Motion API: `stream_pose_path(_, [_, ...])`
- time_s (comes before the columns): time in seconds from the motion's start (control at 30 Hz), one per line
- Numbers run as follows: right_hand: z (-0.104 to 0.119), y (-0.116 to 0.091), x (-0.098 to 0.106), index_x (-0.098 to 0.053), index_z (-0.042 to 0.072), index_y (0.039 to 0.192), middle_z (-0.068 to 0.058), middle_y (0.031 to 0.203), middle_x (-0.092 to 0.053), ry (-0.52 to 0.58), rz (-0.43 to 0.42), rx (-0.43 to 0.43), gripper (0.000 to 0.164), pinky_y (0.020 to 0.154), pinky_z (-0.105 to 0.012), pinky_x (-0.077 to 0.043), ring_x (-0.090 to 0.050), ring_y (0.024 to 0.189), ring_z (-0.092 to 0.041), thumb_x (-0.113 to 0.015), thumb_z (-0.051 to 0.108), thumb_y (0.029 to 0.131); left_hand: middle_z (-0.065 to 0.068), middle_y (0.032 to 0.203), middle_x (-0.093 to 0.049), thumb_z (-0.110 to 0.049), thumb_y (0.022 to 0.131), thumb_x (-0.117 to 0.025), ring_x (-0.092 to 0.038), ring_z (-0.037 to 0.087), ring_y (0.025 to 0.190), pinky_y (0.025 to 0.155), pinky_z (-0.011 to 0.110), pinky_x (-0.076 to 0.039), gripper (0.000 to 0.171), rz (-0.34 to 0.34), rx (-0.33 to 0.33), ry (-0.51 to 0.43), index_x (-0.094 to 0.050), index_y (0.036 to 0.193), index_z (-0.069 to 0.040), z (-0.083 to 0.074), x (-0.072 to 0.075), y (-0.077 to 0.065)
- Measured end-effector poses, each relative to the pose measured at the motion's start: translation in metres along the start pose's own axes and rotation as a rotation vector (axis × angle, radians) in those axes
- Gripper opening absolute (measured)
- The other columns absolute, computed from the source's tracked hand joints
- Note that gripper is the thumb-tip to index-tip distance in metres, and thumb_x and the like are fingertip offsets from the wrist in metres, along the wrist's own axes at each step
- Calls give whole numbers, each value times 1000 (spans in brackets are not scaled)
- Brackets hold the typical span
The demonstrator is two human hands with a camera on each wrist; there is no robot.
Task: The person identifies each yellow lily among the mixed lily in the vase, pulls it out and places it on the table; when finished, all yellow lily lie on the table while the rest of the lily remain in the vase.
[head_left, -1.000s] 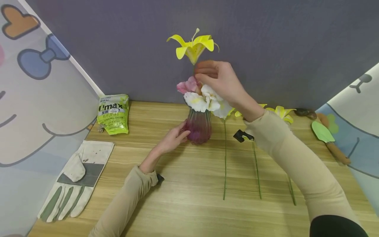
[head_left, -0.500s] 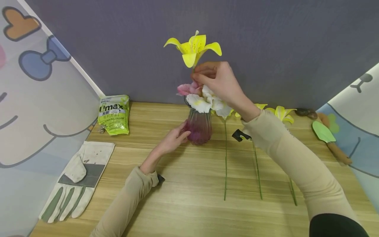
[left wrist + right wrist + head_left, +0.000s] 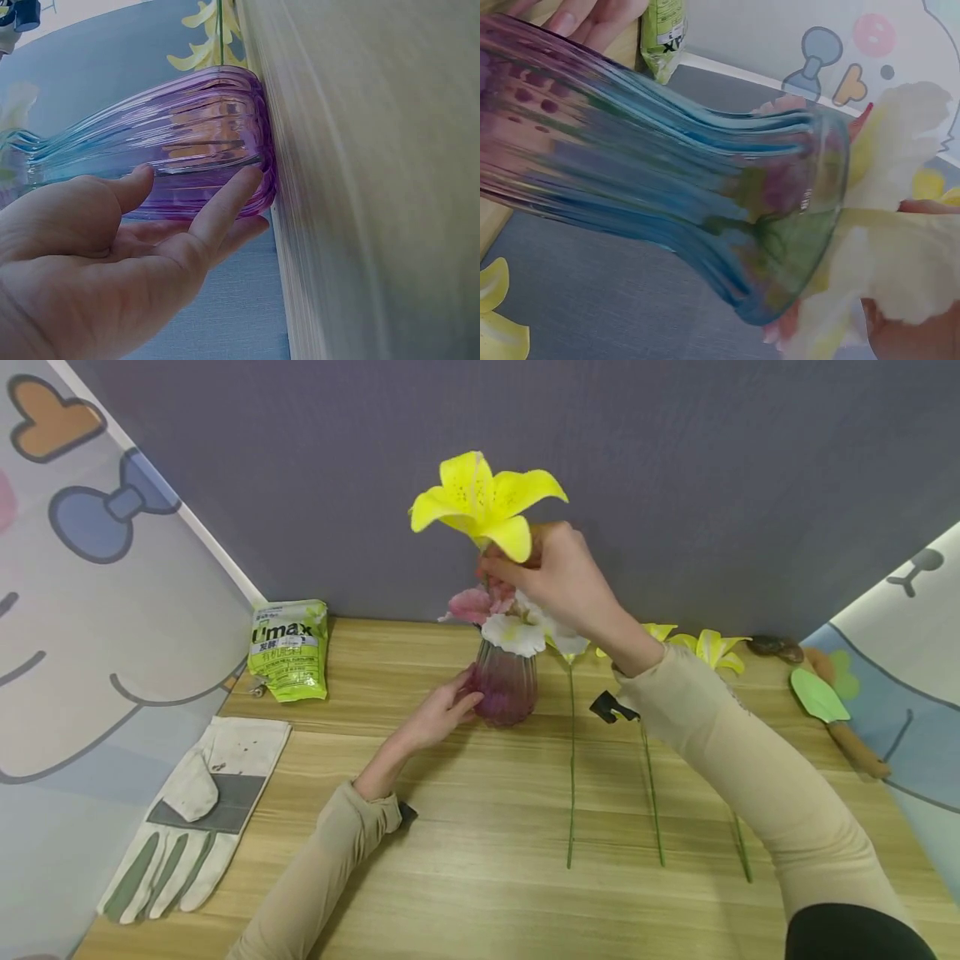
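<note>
A ribbed glass vase [image 3: 508, 685], purple at the base and bluish towards its flared mouth, stands upright on the table. My left hand [image 3: 431, 717] holds its lower left side; the left wrist view shows thumb and fingers against the purple glass [image 3: 225, 105]. Above the mouth, my right hand [image 3: 566, 581] pinches a yellow lily [image 3: 480, 497] by its stem, just under the bloom. Pink flowers [image 3: 471, 607] and white flowers [image 3: 513, 635] fill the mouth. Stems show through the glass [image 3: 660, 157] in the right wrist view, where blossoms partly hide the right hand.
Right of the vase lie long green stems [image 3: 572, 768] and yellow lilies [image 3: 711, 647], partly under my right arm. A green trowel [image 3: 821, 695] and dark stones [image 3: 776, 647] sit far right. At left are a green fertilizer bag [image 3: 288, 652] and a work glove [image 3: 198, 810]. A grey wall [image 3: 360, 510] rises behind.
The yellow lily has come down a little and its bloom has turned towards the camera, my right hand lowering slightly with it. The pink and white flowers have shifted; the left hand stays put.
</note>
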State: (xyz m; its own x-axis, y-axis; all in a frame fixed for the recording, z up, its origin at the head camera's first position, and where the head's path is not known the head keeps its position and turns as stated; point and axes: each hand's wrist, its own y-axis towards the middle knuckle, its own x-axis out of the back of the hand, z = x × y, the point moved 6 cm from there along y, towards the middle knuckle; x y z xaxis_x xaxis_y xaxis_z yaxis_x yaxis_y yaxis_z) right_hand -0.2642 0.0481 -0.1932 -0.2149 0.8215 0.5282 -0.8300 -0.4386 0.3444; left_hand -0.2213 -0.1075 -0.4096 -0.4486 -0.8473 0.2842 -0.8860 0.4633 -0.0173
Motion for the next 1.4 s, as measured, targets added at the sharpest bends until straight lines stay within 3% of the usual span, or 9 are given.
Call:
stream_pose_path(0.2, [10, -8, 2, -78, 8, 111, -2, 92, -79, -109, 24, 16, 15, 58, -25, -44, -59, 67, -19, -77, 20, 102, 37, 164, -32, -6, 117, -43, -47, 47, 143, 108, 46, -56, 62, -1, 7, -14, -10, 165, 14, 0, 1, 0])
stream_pose_path(0.4, [18, -18, 3, -76, 8, 97, -3, 86, -75, -138, 20, 61, 18, 62, -23, -52, -69, 73, -17, -80, 25, 99, 36, 165, -31, -4, 117, -42, -45, 47, 145, 108, 46, -56, 61, 4, 6, -33, -10, 166, 13, 0, 2, 1])
stream_pose_path(0.57, [16, -25, 10, -76, 7, 92, -4, 82, -71, -170, -32, 104, 20, 69, -24, -55, -67, 76, -16, -80, 25, 99, 35, 167, -27, -5, 117, -42, -44, 48, 146, 108, 47, -56, 62, 11, 4, -41, -8, 165, 13, -2, 1, 0])
stream_pose_path(0.73, [8, -30, 15, -77, 1, 101, -9, 88, -71, -153, -51, 106, 14, 79, -22, -58, -67, 83, -20, -79, 15, 100, 35, 167, -26, -5, 117, -43, -44, 48, 146, 108, 46, -57, 62, 4, 13, -49, -8, 166, 12, -3, 2, 0])
stream_pose_path(0.83, [4, -33, 17, -75, -1, 100, -10, 85, -70, -141, -59, 93, 13, 75, -21, -58, -65, 78, -21, -78, 11, 100, 35, 166, -29, -4, 116, -44, -45, 47, 145, 107, 46, -57, 62, -2, 11, -49, -10, 166, 12, -2, 2, 0])
stream_pose_path(1.03, [3, -41, 23, -73, -1, 111, -10, 95, -71, -91, -62, 85, 14, 77, -21, -58, -67, 83, -18, -75, 9, 101, 34, 165, -33, -1, 115, -45, -45, 46, 145, 107, 44, -57, 61, 4, -18, -28, -13, 166, 12, -2, 1, 1])
stream_pose_path(1.2, [5, -47, 31, -69, -2, 111, -8, 96, -62, -142, -126, 140, 14, 70, -23, -51, -57, 79, -17, -75, 7, 102, 34, 164, -35, 0, 114, -46, -46, 46, 145, 107, 42, -57, 61, 6, -35, -27, -15, 165, 12, -2, 1, 1])
stream_pose_path(1.4, [9, -55, 39, -66, -1, 108, -7, 93, -58, -208, -209, 141, 17, 67, -25, -45, -51, 79, -16, -78, 9, 100, 34, 163, -37, -2, 115, -46, -50, 46, 141, 107, 42, -58, 60, 2, -43, 9, -17, 166, 12, -3, 1, 1])
